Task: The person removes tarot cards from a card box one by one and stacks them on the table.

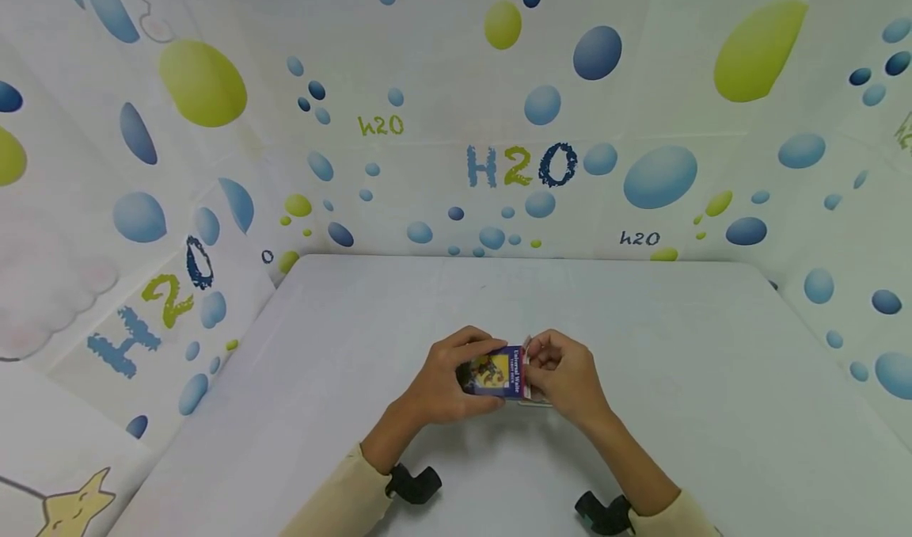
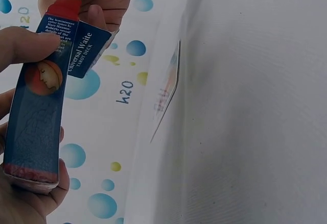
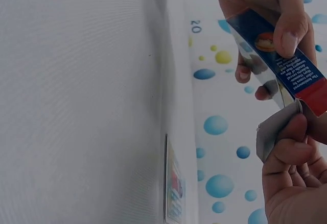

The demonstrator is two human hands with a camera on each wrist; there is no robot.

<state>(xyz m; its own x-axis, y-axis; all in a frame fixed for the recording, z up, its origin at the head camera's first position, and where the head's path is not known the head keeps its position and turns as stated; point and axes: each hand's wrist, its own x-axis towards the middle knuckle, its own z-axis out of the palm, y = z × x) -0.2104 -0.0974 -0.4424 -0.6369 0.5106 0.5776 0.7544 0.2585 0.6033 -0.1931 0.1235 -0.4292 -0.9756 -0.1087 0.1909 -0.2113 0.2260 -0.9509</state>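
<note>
A dark blue tarot card box with a picture on its front is up in my left hand. My left thumb lies across its narrow side, and the fingers support it from behind. Its end flap, printed with the deck's name, stands folded out from the red-edged end. My right hand holds this flap; the right wrist view shows the flap's pale inside against the curled fingers. A flat card-like piece lies on the table below the hands. The inside of the box is hidden.
A white cloth covers the table. Behind it hangs a backdrop with blue and green dots and H2O lettering. Each wrist wears a black camera mount, just beyond the cream sleeves.
</note>
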